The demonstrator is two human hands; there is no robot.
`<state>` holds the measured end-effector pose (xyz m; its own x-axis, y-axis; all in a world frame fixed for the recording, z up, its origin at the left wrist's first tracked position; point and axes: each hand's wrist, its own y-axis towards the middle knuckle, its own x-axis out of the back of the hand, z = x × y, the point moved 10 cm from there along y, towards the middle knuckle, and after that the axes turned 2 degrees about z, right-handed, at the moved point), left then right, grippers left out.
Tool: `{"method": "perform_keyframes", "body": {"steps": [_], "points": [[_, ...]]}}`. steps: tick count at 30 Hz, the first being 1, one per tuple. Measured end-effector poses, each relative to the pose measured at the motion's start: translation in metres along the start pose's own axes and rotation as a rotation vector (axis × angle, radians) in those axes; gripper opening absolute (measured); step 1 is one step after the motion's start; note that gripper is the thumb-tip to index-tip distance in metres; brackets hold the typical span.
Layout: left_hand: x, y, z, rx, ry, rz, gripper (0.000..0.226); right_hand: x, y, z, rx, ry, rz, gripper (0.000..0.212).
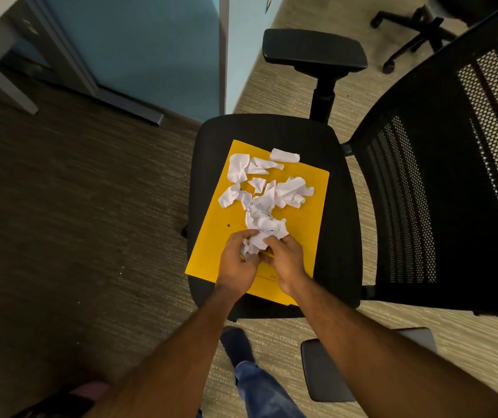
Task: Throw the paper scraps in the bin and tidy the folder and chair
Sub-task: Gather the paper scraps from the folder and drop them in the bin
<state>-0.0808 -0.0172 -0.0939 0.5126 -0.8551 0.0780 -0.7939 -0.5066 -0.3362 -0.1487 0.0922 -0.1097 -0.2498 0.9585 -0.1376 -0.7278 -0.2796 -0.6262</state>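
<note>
Black office chair [275, 137], seat facing up, mesh back off to the right of the seat, one armrest [314, 51] beyond the seat and another armrest [329, 369] on the near side. Yellow folder [302, 224] flat on the seat, turned slightly askew, near corner reaching the seat's front edge. Torn white paper scraps [264, 191] scattered over the folder's far half, a few faintly marked with blue ink, one curled strip at the folder's far corner partly over the bare seat. Both bare forearms stretched forward and down from the bottom of the view, converging over the folder's near half. Left hand [238, 260] palm inward, fingers [235, 238] curled around a crumpled wad of scraps [255, 244], holding it from the left. Right hand [287, 260] just beside it, back of the hand up, fingers [275, 244] bent and closed against the same wad from the right, thumbs of both hands hidden beneath the paper. Wad touching the nearest loose scraps on the folder. A dark shoe [237, 342] and a blue trouser leg [260, 390] on the carpet [75, 236] just in front of the seat. Grey desk leg [6, 86] and blue partition [151, 46] well beyond the seat to the left; wheeled base of a second chair [407, 34] past the far armrest.
</note>
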Motion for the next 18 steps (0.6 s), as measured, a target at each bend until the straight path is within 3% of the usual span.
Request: {"method": "perform_keyframes", "body": {"steps": [3, 7, 12, 18], "points": [[-0.002, 0.002, 0.014, 0.176, -0.228, -0.014, 0.023, 0.001, -0.003, 0.001, 0.017, -0.022, 0.018, 0.026], [-0.001, 0.003, 0.009, 0.214, -0.337, -0.049, 0.007, 0.001, -0.01, 0.007, 0.121, -0.08, 0.008, 0.028], [0.006, 0.001, 0.017, 0.295, -0.405, -0.057, 0.023, -0.004, -0.013, 0.007, 0.172, -0.165, 0.002, 0.022], [0.017, -0.007, 0.019, 0.29, -0.389, -0.035, 0.013, -0.018, -0.02, 0.012, 0.27, -0.404, 0.027, 0.019]]}}
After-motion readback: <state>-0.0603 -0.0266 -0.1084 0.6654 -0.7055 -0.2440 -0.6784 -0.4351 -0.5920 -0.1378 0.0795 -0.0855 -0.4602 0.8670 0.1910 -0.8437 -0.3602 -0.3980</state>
